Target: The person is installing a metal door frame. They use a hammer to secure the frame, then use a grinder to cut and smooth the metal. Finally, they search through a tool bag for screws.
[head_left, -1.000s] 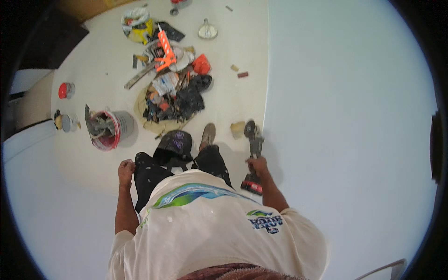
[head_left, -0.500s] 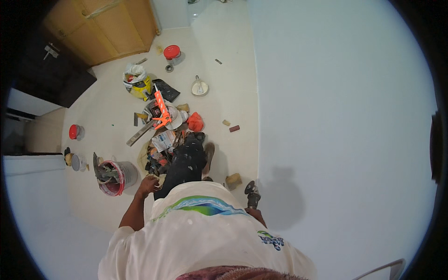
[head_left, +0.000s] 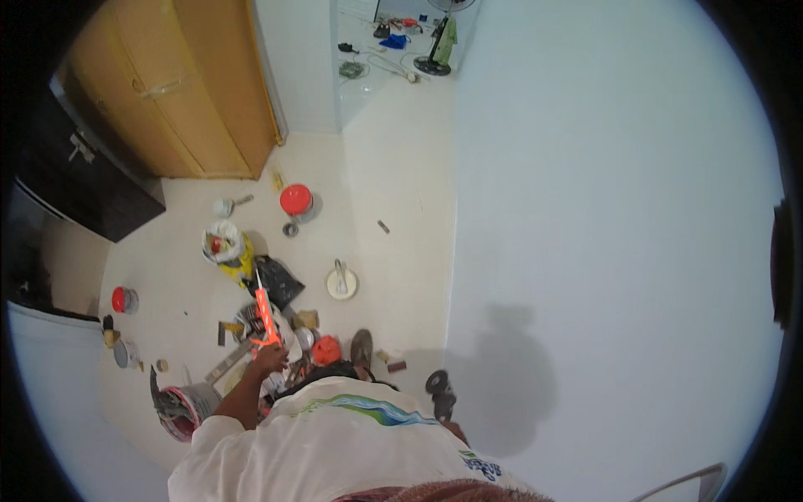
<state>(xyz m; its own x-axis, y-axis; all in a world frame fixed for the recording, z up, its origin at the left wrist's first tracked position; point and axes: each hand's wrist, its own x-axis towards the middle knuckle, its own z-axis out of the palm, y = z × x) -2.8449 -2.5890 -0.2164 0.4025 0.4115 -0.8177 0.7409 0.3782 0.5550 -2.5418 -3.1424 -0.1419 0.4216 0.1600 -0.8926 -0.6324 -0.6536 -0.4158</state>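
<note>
My right hand (head_left: 454, 432), mostly hidden by the shirt, grips a dark power tool with a round disc head (head_left: 440, 393), perhaps an angle grinder, beside the wall. At left, my left hand (head_left: 270, 358) is stretched forward over the heap of tools, overlapping the handle end of an orange caulking gun (head_left: 265, 314). Whether it touches the gun is unclear, and its fingers are too small and blurred to read. The gun lies on the heap, nozzle pointing away. Close by are a red-orange bag (head_left: 325, 350) and a long flat metal bar (head_left: 227, 361).
A bucket of tools (head_left: 201, 402) stands at left. Ahead are a black plastic sheet (head_left: 278, 283), a yellow-and-white sack (head_left: 227, 247), a round container with a brush (head_left: 341, 284) and a red-lidded tub (head_left: 296, 201). A pale wall (head_left: 619, 209) runs along the right; a standing fan (head_left: 433, 64) is far off.
The view has tilted up and moved forward, bringing the far room into sight. My left hand has swung forward over the heap. My right hand still carries the power tool.
</note>
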